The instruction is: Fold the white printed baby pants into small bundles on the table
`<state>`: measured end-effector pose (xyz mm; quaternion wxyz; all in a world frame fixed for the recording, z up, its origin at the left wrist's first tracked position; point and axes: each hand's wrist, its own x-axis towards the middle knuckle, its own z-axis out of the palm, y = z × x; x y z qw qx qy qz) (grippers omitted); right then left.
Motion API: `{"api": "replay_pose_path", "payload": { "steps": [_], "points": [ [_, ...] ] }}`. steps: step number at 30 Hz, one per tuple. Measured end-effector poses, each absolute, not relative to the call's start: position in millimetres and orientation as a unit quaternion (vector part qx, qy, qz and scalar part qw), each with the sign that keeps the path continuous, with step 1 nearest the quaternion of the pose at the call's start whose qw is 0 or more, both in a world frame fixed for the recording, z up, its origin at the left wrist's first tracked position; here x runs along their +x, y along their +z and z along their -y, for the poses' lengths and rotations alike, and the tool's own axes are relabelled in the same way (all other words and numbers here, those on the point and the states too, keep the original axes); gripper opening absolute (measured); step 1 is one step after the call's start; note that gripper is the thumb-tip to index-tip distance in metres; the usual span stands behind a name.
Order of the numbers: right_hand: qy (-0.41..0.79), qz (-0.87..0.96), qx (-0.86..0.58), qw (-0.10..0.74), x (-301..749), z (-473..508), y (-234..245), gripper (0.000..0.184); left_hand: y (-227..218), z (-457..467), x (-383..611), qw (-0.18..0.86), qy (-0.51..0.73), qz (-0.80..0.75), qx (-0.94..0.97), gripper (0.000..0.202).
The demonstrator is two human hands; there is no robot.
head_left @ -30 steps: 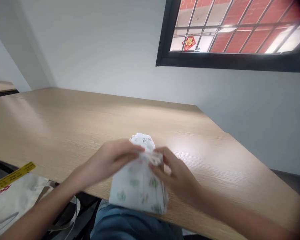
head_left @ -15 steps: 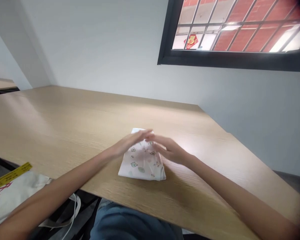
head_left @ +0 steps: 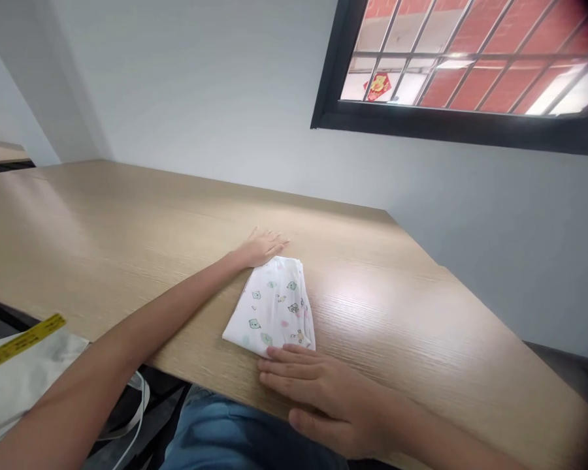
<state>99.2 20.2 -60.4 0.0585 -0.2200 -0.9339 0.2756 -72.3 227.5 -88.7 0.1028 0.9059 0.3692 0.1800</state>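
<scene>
A folded white cloth [head_left: 274,310], printed with small green and pink animal figures, lies on the wooden table. It looks like a garment or baby cloth; the exact kind cannot be made out. At its far edge my left hand [head_left: 263,247] rests flat with fingers spread, the palm side touching or just beside the cloth. My right hand [head_left: 323,395] is at the near edge, fingers stretched out, their tips by the cloth's lower right corner. Neither hand grips anything.
The wooden table [head_left: 142,228] reaches back to a white wall. A barred window [head_left: 451,72] is at upper right. At lower left, a white bag [head_left: 44,365] hangs or lies beside the table edge, with a yellow tape-like strip [head_left: 24,343] across it.
My hands have moved apart from above the cloth: the left to the far edge, the right toward me to the near edge. The cloth lies slightly turned.
</scene>
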Motion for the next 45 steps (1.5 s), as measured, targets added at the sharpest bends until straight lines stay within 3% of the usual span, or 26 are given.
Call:
{"api": "replay_pose_path", "payload": {
  "steps": [6, 11, 18, 21, 25, 30, 34, 40, 43, 45],
  "points": [
    [0.195, 0.928, -0.262, 0.179, 108, -33, -70, 0.034, -69, -134, -108, 0.104, 0.188, -0.354, 0.910, 0.036],
    [0.129, 0.935, -0.307, 0.124, 110, -51, -83, 0.064, -79, -69, -148, 0.089, 0.129, -0.243, 0.957, 0.031],
    [0.108, 0.932, -0.317, 0.139, 116, -59, -91, 0.046, -106, -77, -163, 0.009, 0.211, -0.254, 0.944, 0.025],
    [0.159, 0.917, -0.330, 0.161, 121, -66, -92, 0.036, -101, -80, -159, 0.076, 0.208, -0.256, 0.941, 0.024],
    [0.227, 0.845, -0.415, 0.248, 122, -69, -89, 0.024, -94, -82, -157, 0.210, 0.204, -0.318, 0.902, 0.057],
    [0.294, 0.765, -0.462, 0.338, 115, -68, -85, 0.025, -92, -87, -142, 0.370, 0.249, -0.356, 0.821, 0.028],
    [0.376, 0.687, -0.498, 0.373, 112, -69, -83, 0.032, -94, -94, -123, 0.416, 0.289, -0.441, 0.741, 0.039],
    [0.363, 0.629, -0.580, 0.369, 112, -81, -89, 0.028, -103, -112, -102, 0.340, 0.314, -0.472, 0.751, 0.035],
    [0.315, 0.624, -0.639, 0.321, 115, -88, -91, 0.026, -106, -117, -100, 0.310, 0.300, -0.502, 0.749, 0.034],
    [0.296, 0.629, -0.661, 0.283, 117, -92, -90, 0.027, -108, -116, -99, 0.292, 0.292, -0.527, 0.743, 0.045]
  ]
}}
